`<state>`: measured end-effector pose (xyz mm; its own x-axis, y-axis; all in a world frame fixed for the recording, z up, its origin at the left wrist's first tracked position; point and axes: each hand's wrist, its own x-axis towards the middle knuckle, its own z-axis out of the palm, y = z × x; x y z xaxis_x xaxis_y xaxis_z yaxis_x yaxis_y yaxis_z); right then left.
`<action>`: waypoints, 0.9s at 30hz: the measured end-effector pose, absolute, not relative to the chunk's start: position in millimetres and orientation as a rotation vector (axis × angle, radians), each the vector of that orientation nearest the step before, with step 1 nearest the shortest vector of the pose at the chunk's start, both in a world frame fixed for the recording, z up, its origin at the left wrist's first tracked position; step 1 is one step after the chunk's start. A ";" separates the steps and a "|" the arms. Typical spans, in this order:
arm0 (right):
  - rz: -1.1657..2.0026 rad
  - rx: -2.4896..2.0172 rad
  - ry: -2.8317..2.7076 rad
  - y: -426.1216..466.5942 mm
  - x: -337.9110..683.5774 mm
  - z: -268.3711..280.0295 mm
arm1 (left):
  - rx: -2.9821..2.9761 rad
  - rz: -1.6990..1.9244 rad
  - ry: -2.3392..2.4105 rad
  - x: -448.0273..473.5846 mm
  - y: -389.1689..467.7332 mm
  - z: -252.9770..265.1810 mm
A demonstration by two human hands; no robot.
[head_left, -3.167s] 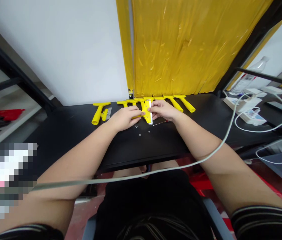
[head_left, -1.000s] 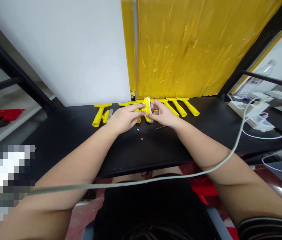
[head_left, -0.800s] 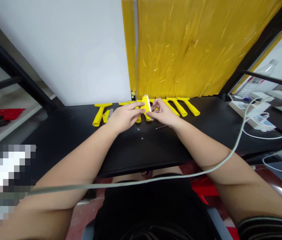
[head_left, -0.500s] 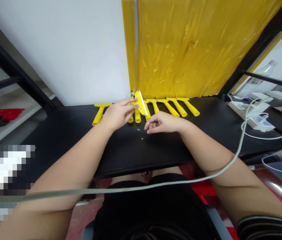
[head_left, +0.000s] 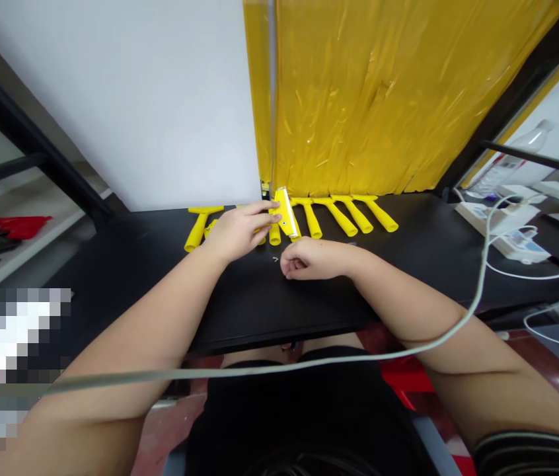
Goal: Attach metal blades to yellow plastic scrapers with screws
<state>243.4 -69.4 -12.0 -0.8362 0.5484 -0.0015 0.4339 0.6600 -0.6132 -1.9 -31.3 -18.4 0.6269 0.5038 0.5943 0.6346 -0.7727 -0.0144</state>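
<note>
My left hand (head_left: pixel 240 231) is closed on a yellow scraper (head_left: pixel 285 215), which is tilted, with a pale metallic strip along its right edge and a small dark hole near its lower end. My right hand (head_left: pixel 313 258) rests low over the table, just below the scraper, its fingers curled in; what the fingertips pinch, if anything, is hidden. Beside those fingers lie small metal screws (head_left: pixel 275 260). Behind both hands is a row of several yellow T-shaped handles (head_left: pixel 359 215), some partly covered by my left hand.
The black table (head_left: pixel 240 297) backs onto a white panel (head_left: pixel 160 119) and yellow plastic sheeting (head_left: pixel 359 99). A pale cable (head_left: pixel 299 362) crosses in front of my forearms. White boxes (head_left: pixel 517 241) with cords and a clear bottle (head_left: pixel 517 158) stand at the right.
My right hand has moved down and slightly left, its fingers curling over the spot where a tiny ring-shaped nut lay. The scraper in my left hand has shifted slightly right and down.
</note>
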 end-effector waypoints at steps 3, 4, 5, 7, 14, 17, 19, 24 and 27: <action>0.797 -0.802 -2.397 -58.2 257.3 -9.2 | -2.660 -0.808 -0.886 -0.7 -32.7 -18.4; 0.689 -0.836 -2.276 -52.9 261.8 -9.5 | -2.671 -0.792 -0.862 0.1 -33.2 -18.7; 0.584 -0.879 -2.161 -47.4 265.7 -10.5 | -2.680 -0.777 -0.838 1.1 -33.7 -19.2; 0.480 -0.961 -1.991 -37.5 270.8 -13.7 | -2.692 -0.765 -0.787 3.9 -34.9 -20.4; 0.951 -1.002 -1.802 -29.1 264.0 -23.1 | -2.667 -0.772 -0.651 14.2 -41.6 -22.3; 0.961 -0.976 -1.772 -30.0 261.3 -23.8 | -2.661 -0.756 -0.627 16.3 -43.5 -21.5; 0.959 -0.951 -1.746 -28.8 261.1 -25.4 | -2.666 -0.760 -0.611 17.2 -43.8 -21.4; 1.064 -0.958 -1.592 -24.0 260.3 -32.4 | -2.668 -0.745 -0.602 17.8 -42.6 -24.3; 1.150 -0.978 -1.531 -24.1 258.4 -33.7 | -2.660 -0.730 -0.605 18.5 -43.4 -25.5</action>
